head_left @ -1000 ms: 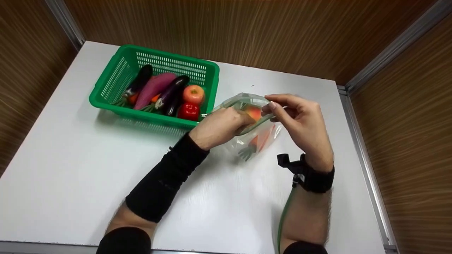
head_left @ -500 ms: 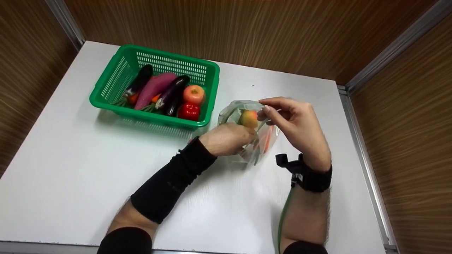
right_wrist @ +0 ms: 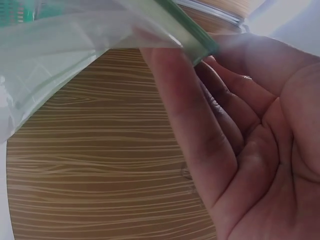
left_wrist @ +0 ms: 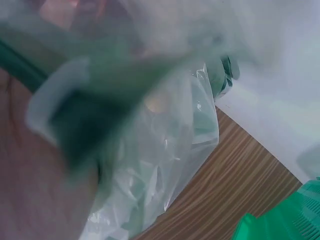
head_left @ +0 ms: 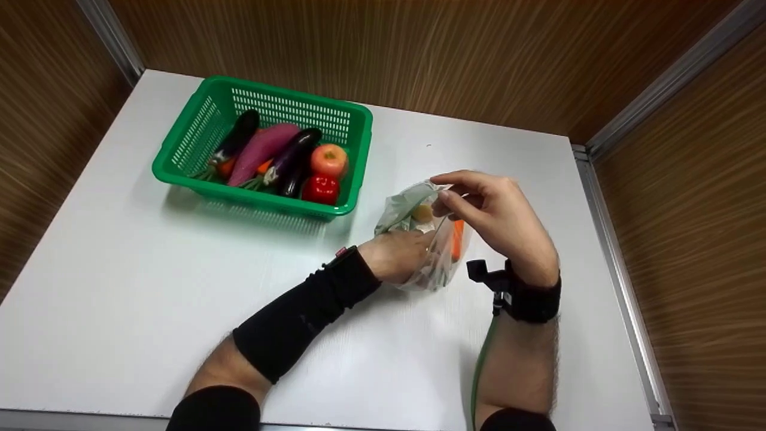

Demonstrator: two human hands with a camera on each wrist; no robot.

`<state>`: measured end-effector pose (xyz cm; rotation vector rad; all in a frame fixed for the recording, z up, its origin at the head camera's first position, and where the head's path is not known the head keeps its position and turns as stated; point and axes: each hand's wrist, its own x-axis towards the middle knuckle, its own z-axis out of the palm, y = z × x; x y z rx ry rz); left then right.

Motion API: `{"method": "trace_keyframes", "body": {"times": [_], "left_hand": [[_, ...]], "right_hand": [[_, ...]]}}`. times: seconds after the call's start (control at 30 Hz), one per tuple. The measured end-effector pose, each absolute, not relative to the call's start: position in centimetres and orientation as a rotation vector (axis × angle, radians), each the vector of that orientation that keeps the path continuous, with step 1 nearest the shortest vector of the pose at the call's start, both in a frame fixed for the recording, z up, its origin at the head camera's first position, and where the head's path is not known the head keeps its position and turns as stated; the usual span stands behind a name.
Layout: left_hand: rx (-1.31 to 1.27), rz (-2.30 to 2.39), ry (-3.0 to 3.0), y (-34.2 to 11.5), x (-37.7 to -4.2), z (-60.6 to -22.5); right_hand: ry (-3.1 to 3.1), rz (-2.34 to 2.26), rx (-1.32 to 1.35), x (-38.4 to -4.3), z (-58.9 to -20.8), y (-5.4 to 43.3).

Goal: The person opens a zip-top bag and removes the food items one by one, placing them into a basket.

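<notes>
In the head view a clear zip bag [head_left: 400,209] with a green-tinted rim stands right of centre, tilted and crumpled. An orange carrot [head_left: 456,239] shows through its right side, and part of a yellowish round fruit [head_left: 422,213] appears inside the mouth. My left hand [head_left: 395,256] reaches into the bag, its fingers hidden or blurred behind the plastic. At the far side of the mouth, my right hand [head_left: 502,218] pinches the rim between thumb and fingers. The right wrist view shows that green rim [right_wrist: 192,37] held at the fingertips.
A green basket [head_left: 263,200] stands at the back left, holding eggplants [head_left: 296,152], a pink-purple sweet potato [head_left: 263,149], an apple [head_left: 329,160] and a red pepper [head_left: 321,189]. Wood-grain panels [head_left: 359,48] border the white table [head_left: 149,287] behind and at both sides.
The left hand has moved down and to the right, deeper into the bag. The right hand has shifted slightly left and down, still holding the rim. The bag's mouth has narrowed and tipped.
</notes>
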<state>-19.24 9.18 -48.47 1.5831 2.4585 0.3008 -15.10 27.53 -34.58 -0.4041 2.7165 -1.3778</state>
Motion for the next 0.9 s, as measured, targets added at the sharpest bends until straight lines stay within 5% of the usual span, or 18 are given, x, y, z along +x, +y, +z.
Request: {"method": "trace_keyframes", "body": {"times": [0.67,0.9], "left_hand": [[1.277,-0.06,2.569,9.6,-18.8,-48.4],[1.435,0.011,2.899,8.4,-19.1,-47.1]], "right_hand": [[2.71,-1.345,-0.403,-15.2,-34.8,27.8],[2.741,-1.452,-0.366,-15.1,-34.4,27.9]]}}
